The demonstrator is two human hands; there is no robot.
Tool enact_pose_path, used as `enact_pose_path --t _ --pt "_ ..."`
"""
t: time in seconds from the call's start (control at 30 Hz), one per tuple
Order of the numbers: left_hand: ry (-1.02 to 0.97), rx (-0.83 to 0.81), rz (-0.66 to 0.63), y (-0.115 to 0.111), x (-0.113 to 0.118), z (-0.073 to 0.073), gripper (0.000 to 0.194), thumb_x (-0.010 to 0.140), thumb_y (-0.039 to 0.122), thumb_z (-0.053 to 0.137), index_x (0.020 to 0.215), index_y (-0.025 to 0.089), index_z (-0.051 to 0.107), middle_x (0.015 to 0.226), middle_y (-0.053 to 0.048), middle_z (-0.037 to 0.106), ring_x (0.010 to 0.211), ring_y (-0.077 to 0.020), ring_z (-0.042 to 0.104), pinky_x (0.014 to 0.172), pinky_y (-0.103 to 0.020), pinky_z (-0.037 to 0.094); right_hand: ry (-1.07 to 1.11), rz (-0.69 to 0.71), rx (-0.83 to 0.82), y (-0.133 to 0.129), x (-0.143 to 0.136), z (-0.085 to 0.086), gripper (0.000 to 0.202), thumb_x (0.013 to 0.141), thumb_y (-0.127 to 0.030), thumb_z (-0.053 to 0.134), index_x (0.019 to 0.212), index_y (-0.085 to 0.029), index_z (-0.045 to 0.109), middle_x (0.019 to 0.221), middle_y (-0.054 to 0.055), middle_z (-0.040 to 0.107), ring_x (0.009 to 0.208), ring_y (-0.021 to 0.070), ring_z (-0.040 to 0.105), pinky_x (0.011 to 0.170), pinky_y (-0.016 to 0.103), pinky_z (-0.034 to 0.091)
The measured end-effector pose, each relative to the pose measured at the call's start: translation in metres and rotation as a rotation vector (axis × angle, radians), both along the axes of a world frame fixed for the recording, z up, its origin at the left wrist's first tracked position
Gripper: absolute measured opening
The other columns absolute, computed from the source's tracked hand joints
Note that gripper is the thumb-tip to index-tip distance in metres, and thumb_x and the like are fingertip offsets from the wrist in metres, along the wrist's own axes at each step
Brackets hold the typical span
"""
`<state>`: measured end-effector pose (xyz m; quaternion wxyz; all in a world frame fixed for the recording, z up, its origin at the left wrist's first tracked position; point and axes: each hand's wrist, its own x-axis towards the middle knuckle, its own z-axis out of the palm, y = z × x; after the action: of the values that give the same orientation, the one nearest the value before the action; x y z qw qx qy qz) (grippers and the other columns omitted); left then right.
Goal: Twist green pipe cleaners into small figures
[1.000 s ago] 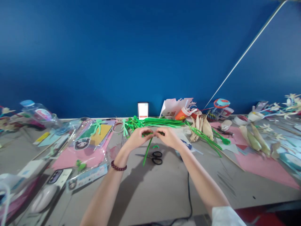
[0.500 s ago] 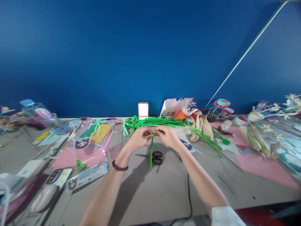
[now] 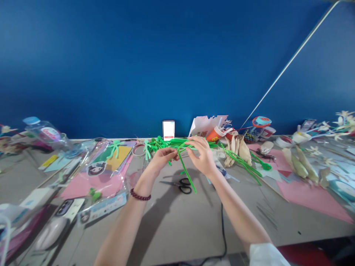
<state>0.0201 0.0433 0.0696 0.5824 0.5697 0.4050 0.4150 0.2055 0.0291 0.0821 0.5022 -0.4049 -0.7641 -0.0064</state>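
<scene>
My left hand (image 3: 163, 157) is closed in a pinch on a bent green pipe cleaner (image 3: 188, 173). One end of it hangs down toward the right, over the table. My right hand (image 3: 203, 155) is just right of the bend, thumb and fingers apart, fingertips close to the upper part of the strand. Whether they touch it I cannot tell. Below the hands lie black-handled scissors (image 3: 185, 186), blades toward the left. A small green scrap (image 3: 182, 172) is beside them. Behind the hands lies a pile of green pipe cleaners (image 3: 158, 144).
A phone with a lit screen (image 3: 169, 130) leans on the blue wall. Left are a plastic packet (image 3: 97, 169), a mouse (image 3: 52, 232) and a bottle (image 3: 46, 129). Right are orange cups (image 3: 215, 133), dried husks (image 3: 244, 149) and pink paper (image 3: 313, 199). A black cable (image 3: 224, 229) runs in front.
My right hand has loosened its pinch and moved slightly up and right, fingers spreading. The hanging end of the pipe cleaner has swung from straight down to slanting right.
</scene>
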Motion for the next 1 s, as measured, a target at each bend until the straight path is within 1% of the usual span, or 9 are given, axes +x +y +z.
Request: enact_pose_path --t 0.17,0.3,0.37,0.43,0.53,0.63,0.7,0.83,1.0 --pt "-0.186 -0.080 -0.011 -0.001 0.004 0.000 0.028 0.064 0.037 0.073 0.077 0.015 0.061 0.069 -0.005 0.069 0.065 -0.0146 0.060 0.058 -0.024 0.039 -0.041 0.058 -0.104 -0.001 -0.003 -0.003 0.013 0.083 -0.025 0.055 0.093 -0.023 0.064 0.098 0.006 0.066 0.100 0.0226 0.057 0.091 0.040 0.042" --pt "-0.222 -0.108 0.017 -0.003 0.006 0.004 0.036 0.060 0.036 0.076 0.081 0.015 0.057 0.068 -0.006 0.070 0.064 -0.0169 0.063 0.058 -0.025 0.040 0.032 0.062 -0.174 -0.003 -0.008 -0.005 0.012 0.079 -0.027 0.059 0.089 -0.021 0.063 0.096 0.008 0.065 0.098 0.0234 0.057 0.088 0.039 0.044" --pt "-0.208 -0.087 0.014 -0.002 0.006 0.004 0.037 0.060 0.036 0.076 0.082 0.016 0.054 0.066 -0.004 0.069 0.064 -0.0163 0.062 0.058 -0.025 0.039 0.127 0.077 -0.297 -0.003 -0.010 -0.006 0.009 0.078 -0.028 0.059 0.082 -0.020 0.063 0.087 0.007 0.066 0.086 0.0214 0.060 0.078 0.035 0.047" --pt "-0.175 -0.061 0.009 -0.001 0.006 0.003 0.035 0.062 0.035 0.074 0.082 0.017 0.052 0.062 -0.001 0.066 0.059 -0.0137 0.059 0.056 -0.023 0.037 0.235 0.154 -0.490 -0.003 -0.011 -0.007 0.011 0.079 -0.030 0.058 0.078 -0.020 0.063 0.081 0.006 0.067 0.075 0.0193 0.062 0.070 0.032 0.048" --pt "-0.113 -0.036 -0.022 -0.001 0.006 0.001 0.031 0.065 0.033 0.073 0.079 0.018 0.049 0.056 0.003 0.062 0.054 -0.0109 0.054 0.053 -0.021 0.034 0.393 0.298 -0.735 -0.001 -0.013 -0.011 0.016 0.078 -0.033 0.059 0.076 -0.018 0.065 0.074 0.004 0.068 0.070 0.0180 0.064 0.068 0.031 0.048" --pt "-0.096 -0.014 -0.083 -0.003 0.008 0.002 0.030 0.068 0.035 0.071 0.078 0.019 0.049 0.058 0.002 0.061 0.060 -0.0125 0.057 0.058 -0.023 0.038 0.507 0.329 -0.848 0.002 -0.013 -0.015 0.020 0.073 -0.037 0.064 0.075 -0.017 0.067 0.066 0.002 0.066 0.065 0.0162 0.061 0.067 0.030 0.046" --pt "-0.072 0.041 -0.070 -0.005 0.008 0.004 0.027 0.069 0.036 0.069 0.078 0.018 0.051 0.062 0.002 0.060 0.064 -0.0128 0.057 0.060 -0.023 0.039 0.550 0.293 -0.882 0.004 -0.013 -0.017 0.022 0.069 -0.038 0.067 0.075 -0.016 0.068 0.065 0.002 0.065 0.063 0.0146 0.058 0.063 0.028 0.043" --pt "0.041 0.146 0.059 -0.007 0.006 0.005 0.025 0.070 0.038 0.067 0.077 0.017 0.058 0.068 0.002 0.056 0.057 -0.0089 0.049 0.049 -0.020 0.033 0.569 0.204 -0.853 0.007 -0.013 -0.020 0.022 0.063 -0.037 0.071 0.071 -0.017 0.067 0.066 0.001 0.063 0.060 0.0125 0.051 0.059 0.027 0.039" --pt "-0.055 0.120 0.117 -0.002 0.008 -0.001 0.027 0.068 0.040 0.071 0.075 0.016 0.059 0.065 0.002 0.055 0.057 -0.0083 0.048 0.047 -0.019 0.033 0.484 0.223 -0.805 0.004 -0.017 -0.017 0.018 0.067 -0.035 0.067 0.068 -0.017 0.065 0.067 0.000 0.062 0.061 0.0119 0.050 0.063 0.027 0.040"
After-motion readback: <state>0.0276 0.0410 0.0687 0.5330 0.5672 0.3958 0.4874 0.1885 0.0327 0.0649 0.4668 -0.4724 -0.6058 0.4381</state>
